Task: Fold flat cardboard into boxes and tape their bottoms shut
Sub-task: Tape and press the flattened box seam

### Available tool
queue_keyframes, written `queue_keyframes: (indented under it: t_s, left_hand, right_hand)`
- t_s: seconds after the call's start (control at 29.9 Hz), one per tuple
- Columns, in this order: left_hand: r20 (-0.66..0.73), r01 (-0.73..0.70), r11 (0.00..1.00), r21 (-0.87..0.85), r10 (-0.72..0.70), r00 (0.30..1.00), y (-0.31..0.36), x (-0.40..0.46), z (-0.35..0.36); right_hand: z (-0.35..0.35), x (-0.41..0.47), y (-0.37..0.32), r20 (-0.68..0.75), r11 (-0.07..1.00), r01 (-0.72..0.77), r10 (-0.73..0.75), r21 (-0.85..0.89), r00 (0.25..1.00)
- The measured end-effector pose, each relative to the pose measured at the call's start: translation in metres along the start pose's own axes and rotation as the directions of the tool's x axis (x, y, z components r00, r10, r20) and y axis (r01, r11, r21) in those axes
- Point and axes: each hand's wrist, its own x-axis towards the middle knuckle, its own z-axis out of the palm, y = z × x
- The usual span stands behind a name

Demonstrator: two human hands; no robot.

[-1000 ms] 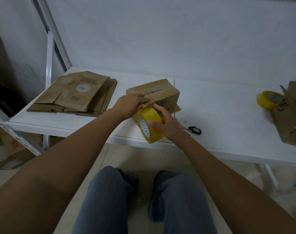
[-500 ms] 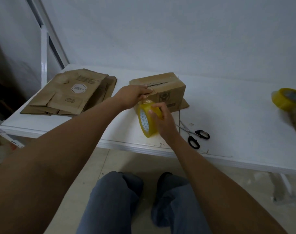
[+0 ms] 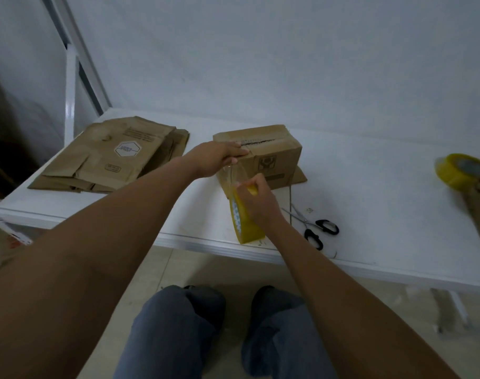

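Pressing tape end onto near top edge of folded box (image 3: pixel 271 157): left hand (image 3: pixel 219 160), fingers flat on cardboard. Right hand (image 3: pixel 256 199) grips yellow tape roll (image 3: pixel 245 222), fingers curled round it, clear strip stretched up to box. Box sits mid-table (image 3: pixel 370 187). Flat cardboard stack (image 3: pixel 110 157) left; scissors (image 3: pixel 315 228) right; 2nd tape roll (image 3: pixel 460 170) far right.

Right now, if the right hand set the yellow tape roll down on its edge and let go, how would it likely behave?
The tape roll is round and narrow, so it would probably roll or topple. The strip stuck to the box under the left hand might tether it.
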Motion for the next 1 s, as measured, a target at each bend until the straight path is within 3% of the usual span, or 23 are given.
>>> queue_keyframes:
  t_s: [0.13, 0.3, 0.54, 0.6, 0.7, 0.9, 1.0]
  left_hand:
    - [-0.059, -0.025, 1.000, -0.002, 0.025, 0.998, 0.002, -0.004, 0.005]
    - [-0.247, -0.017, 0.978, 0.207, 0.069, 0.967, 0.018, -0.012, 0.019]
    - [-0.235, 0.116, 0.991, 0.065, -0.098, 0.967, 0.037, -0.022, 0.017]
    - [-0.247, 0.145, 0.989, 0.012, -0.138, 0.959, 0.037, -0.026, 0.019]
    - [-0.248, 0.155, 0.987, 0.037, -0.141, 0.958, 0.040, -0.029, 0.020]
    - [-0.215, 0.206, 0.970, 0.125, -0.176, 0.961, 0.052, -0.031, 0.021]
    - [-0.211, 0.211, 0.970, 0.118, -0.184, 0.960, 0.051, -0.033, 0.021]
  right_hand:
    - [-0.001, -0.005, 0.002, 0.017, 1.000, -0.009, 0.009, 0.003, 1.000]
    - [-0.006, -0.006, 0.004, 0.030, 0.999, 0.006, -0.007, 0.040, 1.000]
    - [-0.018, -0.022, 0.006, 0.046, 0.996, 0.078, -0.081, 0.051, 0.996]
    - [-0.019, -0.024, 0.011, 0.001, 0.990, 0.104, -0.104, -0.091, 0.995]
    - [-0.034, -0.031, 0.025, -0.131, 0.897, 0.081, -0.152, -0.434, 0.980]
    - [-0.060, -0.037, 0.063, -0.160, 0.818, 0.035, -0.155, -0.574, 0.975]
    - [-0.072, -0.048, 0.078, -0.167, 0.765, -0.049, -0.077, -0.642, 0.983]
